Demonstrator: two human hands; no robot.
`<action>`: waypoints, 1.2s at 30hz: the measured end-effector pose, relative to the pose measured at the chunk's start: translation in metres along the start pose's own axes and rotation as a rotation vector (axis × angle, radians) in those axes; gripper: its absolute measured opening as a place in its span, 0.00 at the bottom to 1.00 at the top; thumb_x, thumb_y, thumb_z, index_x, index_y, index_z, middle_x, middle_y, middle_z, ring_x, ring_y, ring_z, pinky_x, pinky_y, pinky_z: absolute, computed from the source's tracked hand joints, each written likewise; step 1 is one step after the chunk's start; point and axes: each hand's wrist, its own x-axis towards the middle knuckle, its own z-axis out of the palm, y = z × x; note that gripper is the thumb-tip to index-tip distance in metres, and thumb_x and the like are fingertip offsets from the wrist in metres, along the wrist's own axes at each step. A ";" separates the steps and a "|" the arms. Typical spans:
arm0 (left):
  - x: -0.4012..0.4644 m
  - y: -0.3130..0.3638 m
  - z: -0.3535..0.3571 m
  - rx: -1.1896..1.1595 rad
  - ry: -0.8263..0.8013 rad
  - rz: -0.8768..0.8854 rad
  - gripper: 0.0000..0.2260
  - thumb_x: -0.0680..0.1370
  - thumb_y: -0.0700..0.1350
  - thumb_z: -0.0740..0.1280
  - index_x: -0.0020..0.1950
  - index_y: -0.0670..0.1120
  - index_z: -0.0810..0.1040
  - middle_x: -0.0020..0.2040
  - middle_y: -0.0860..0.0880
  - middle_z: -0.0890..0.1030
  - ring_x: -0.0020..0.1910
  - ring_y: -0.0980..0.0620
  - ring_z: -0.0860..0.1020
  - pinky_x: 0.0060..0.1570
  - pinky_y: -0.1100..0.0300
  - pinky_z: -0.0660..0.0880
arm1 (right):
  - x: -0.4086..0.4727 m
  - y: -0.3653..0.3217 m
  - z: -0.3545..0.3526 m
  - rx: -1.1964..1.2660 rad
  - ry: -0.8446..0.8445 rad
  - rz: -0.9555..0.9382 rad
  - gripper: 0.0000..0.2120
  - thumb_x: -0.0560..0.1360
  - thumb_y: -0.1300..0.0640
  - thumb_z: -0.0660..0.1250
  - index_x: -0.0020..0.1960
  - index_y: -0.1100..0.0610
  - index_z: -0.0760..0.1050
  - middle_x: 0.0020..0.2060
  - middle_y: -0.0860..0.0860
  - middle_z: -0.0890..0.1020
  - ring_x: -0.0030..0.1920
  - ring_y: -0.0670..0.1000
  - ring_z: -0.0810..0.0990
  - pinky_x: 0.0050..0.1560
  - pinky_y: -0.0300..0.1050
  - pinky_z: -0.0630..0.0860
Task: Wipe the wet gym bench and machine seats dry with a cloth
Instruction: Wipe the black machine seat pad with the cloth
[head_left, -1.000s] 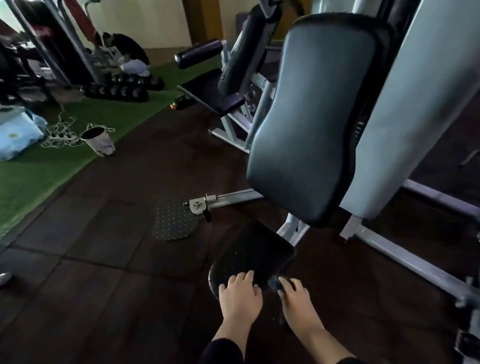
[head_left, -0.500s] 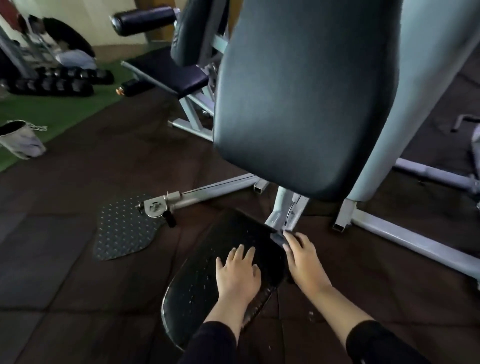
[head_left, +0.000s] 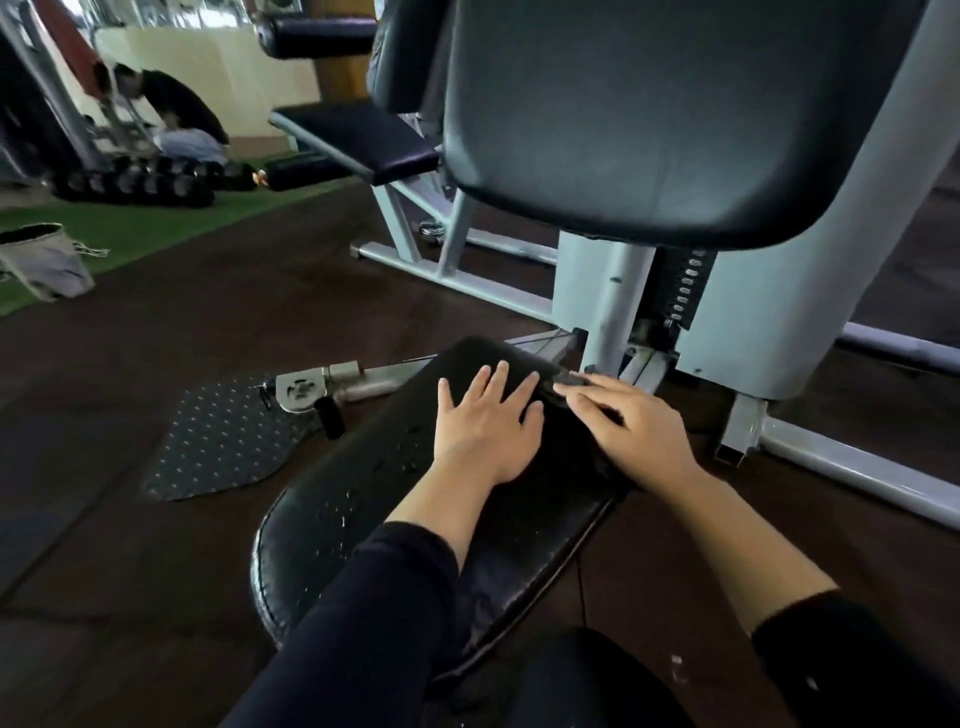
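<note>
A black padded machine seat (head_left: 363, 499) lies low in front of me, with water drops on its left half. My left hand (head_left: 485, 428) lies flat on the seat's far part, fingers spread. My right hand (head_left: 639, 431) rests beside it at the seat's right edge, its fingers stretched over a dark cloth (head_left: 569, 441) that is hard to tell from the upholstery. A large dark backrest pad (head_left: 649, 114) hangs just above and behind the seat.
A studded foot plate (head_left: 223, 441) on a metal arm lies on the floor to the left. The machine's pale frame bars (head_left: 857, 467) run along the right. Behind stand another machine's seat (head_left: 363, 135), a white bucket (head_left: 47, 260), dumbbells (head_left: 130, 182) and a crouching person (head_left: 171, 114).
Both hands have slid along the seat from its near end toward the backrest. My view has come closer and lower, so more of the seat shows.
</note>
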 end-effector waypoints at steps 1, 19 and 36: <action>-0.001 0.001 0.000 -0.004 -0.004 -0.001 0.23 0.83 0.57 0.42 0.79 0.60 0.48 0.80 0.52 0.45 0.78 0.53 0.42 0.74 0.40 0.38 | 0.000 -0.002 0.000 0.002 0.024 -0.008 0.12 0.78 0.47 0.60 0.58 0.39 0.77 0.60 0.35 0.76 0.61 0.34 0.68 0.52 0.19 0.58; 0.002 0.001 0.002 -0.009 -0.007 -0.023 0.24 0.83 0.53 0.42 0.80 0.54 0.45 0.80 0.54 0.43 0.78 0.55 0.41 0.75 0.46 0.36 | 0.040 0.022 0.005 -0.076 -0.139 0.210 0.16 0.80 0.46 0.54 0.66 0.37 0.69 0.66 0.44 0.72 0.66 0.50 0.70 0.61 0.46 0.69; 0.000 0.002 -0.001 -0.006 -0.036 -0.029 0.24 0.84 0.50 0.42 0.80 0.48 0.44 0.80 0.53 0.43 0.78 0.56 0.41 0.75 0.49 0.36 | 0.033 0.001 0.018 -0.268 -0.194 0.106 0.18 0.81 0.46 0.50 0.70 0.39 0.64 0.72 0.46 0.66 0.72 0.51 0.63 0.69 0.50 0.61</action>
